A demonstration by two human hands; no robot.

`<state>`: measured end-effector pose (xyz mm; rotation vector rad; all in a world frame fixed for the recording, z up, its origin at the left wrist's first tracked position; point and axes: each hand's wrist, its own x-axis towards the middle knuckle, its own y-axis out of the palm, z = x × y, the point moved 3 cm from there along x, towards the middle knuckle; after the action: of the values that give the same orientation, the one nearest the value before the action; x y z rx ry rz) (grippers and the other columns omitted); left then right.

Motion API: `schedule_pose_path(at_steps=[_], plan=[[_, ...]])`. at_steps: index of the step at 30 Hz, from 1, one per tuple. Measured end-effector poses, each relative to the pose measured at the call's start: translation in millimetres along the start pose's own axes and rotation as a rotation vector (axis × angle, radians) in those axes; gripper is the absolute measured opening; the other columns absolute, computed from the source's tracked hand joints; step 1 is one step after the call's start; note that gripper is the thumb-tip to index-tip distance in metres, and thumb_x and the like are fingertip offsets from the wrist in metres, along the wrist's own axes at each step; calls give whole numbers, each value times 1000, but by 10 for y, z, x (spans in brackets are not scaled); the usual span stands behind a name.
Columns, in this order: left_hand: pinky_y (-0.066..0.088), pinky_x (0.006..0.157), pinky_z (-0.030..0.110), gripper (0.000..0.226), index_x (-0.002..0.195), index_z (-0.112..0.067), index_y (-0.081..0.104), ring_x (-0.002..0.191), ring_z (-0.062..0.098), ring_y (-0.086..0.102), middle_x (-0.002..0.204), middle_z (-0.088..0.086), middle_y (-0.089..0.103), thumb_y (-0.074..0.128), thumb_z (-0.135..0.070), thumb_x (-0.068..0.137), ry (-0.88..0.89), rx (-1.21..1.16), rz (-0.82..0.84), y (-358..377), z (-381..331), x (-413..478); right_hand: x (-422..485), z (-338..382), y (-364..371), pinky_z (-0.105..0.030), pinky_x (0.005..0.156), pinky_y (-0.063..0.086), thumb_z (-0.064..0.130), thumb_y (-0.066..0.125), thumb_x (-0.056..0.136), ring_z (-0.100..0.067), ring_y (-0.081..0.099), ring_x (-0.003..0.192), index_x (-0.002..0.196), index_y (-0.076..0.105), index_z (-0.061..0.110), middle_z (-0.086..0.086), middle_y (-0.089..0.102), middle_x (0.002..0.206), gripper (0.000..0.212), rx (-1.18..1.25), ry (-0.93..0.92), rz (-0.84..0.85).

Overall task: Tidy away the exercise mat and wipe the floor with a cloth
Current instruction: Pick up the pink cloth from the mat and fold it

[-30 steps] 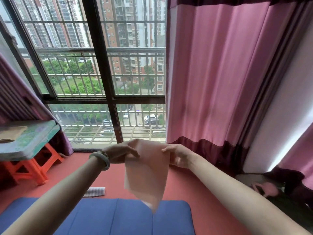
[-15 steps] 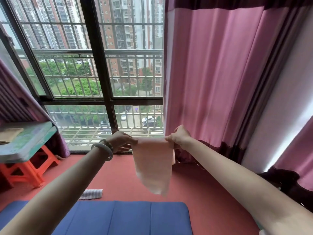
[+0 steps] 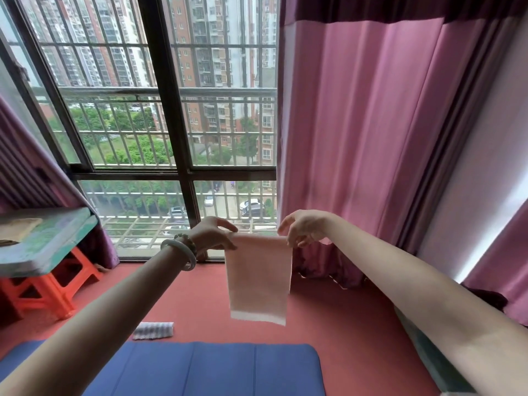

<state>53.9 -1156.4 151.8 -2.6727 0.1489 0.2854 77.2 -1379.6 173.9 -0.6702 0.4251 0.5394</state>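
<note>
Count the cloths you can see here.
3: a pink cloth pinched by left hand and right hand, a striped cloth on the floor beyond the blue mat, a tan cloth on the table at left. Others may be hidden.

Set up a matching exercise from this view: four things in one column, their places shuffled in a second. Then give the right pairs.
Things:
1. pink cloth
2. blue mat
3. orange stool
4. striped rag

Places:
A. under the green board, at the left
B. flat on the red floor, nearest the camera
C. hanging, pinched at its top corners by the left hand and right hand
D. on the floor just past the mat's far edge

Pairs: 1-C, 2-B, 3-A, 4-D.
</note>
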Motion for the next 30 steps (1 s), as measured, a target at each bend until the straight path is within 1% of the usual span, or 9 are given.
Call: schedule_pose_path(at_steps=[5, 11, 14, 18, 20, 23, 26, 28, 30], plan=[[49, 49, 13, 39, 102, 1, 66, 62, 11, 54, 73, 3, 54, 71, 16, 66, 3, 107, -22, -28, 66, -27, 40, -97, 89, -42, 90, 49, -11, 49, 87, -22, 61, 74, 115, 49, 7, -11, 60, 85, 34, 89, 27, 35], [57, 73, 29, 26, 86, -5, 71, 73, 19, 62, 81, 12, 64, 74, 8, 64, -12, 185, -33, -112, 139, 6, 87, -129, 220, -43, 87, 49, -10, 40, 89, -24, 57, 77, 120, 41, 6, -14, 51, 90, 35, 315, 52, 119], [55, 83, 39, 24, 83, -6, 74, 78, 20, 63, 80, 12, 67, 75, -1, 60, -22, 221, -14, -126, 145, -27, 120, -138, 267, -37, 79, 53, -4, 51, 88, -20, 58, 77, 128, 44, 5, -14, 50, 101, 42, 390, 55, 121], [53, 69, 28, 17, 76, -8, 74, 70, 15, 60, 68, 5, 65, 67, 5, 70, -11, 284, 0, -60, 137, -23, 135, -138, 292, -34, 97, 47, -2, 68, 80, -25, 52, 117, 131, 49, 4, -15, 46, 138, 55, 263, 17, 106], [51, 68, 26, 17, 75, -9, 74, 64, 13, 56, 60, 0, 61, 65, 5, 71, 4, 363, -23, -6, 121, 5, 142, -141, 327, -35, 105, 40, -4, 73, 74, -27, 43, 129, 126, 55, 3, -13, 47, 140, 56, 186, 5, 36], [45, 54, 14, 14, 85, -9, 74, 58, 5, 51, 60, -6, 58, 65, -4, 76, 14, 469, -38, 40, 86, 26, 187, -152, 348, -36, 95, 50, -7, 74, 71, -25, 59, 105, 109, 66, -2, -14, 64, 105, 39, 81, -54, -165], [39, 57, 19, 15, 82, -5, 72, 65, 10, 51, 69, 0, 59, 64, -18, 81, 26, 576, -5, 27, 97, 63, 136, -98, 336, -24, 64, 50, 2, 73, 76, -11, 55, 68, 89, 70, 5, -1, 60, 71, 13, -54, -143, -272], [37, 60, 25, 22, 77, -3, 71, 68, 13, 49, 70, 3, 57, 62, -23, 83, 30, 536, -32, -24, 150, 104, 56, -11, 307, -19, 61, 43, 8, 72, 78, -9, 52, 69, 87, 70, 8, 1, 60, 72, 10, -146, -209, -273], [36, 67, 28, 31, 81, -1, 68, 75, 20, 49, 76, 9, 57, 59, -30, 83, 85, 270, -43, -83, 177, 109, -40, 81, 260, -15, 64, 43, 9, 69, 81, -12, 55, 77, 92, 70, 3, -4, 62, 80, 13, -124, -291, -260]])
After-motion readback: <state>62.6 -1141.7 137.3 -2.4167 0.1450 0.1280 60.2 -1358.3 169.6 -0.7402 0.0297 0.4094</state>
